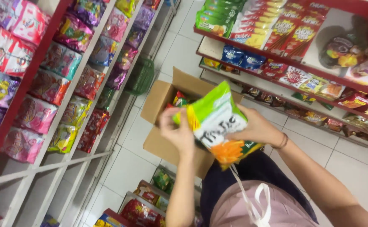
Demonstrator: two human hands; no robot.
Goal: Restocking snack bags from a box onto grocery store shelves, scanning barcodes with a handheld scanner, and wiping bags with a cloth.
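Both hands, left (177, 132) and right (255, 128), grasp a green snack bag (217, 120) by its sides, held up above the open box (163, 96). It looks light, puffy, slippery and crushable; the edges seem safest to grip.

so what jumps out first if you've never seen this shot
The green, white and orange snack bag at centre, gripped by the left hand and right hand. Below it sits an open brown cardboard box on the white tiled floor, between red shelves of bright packets.
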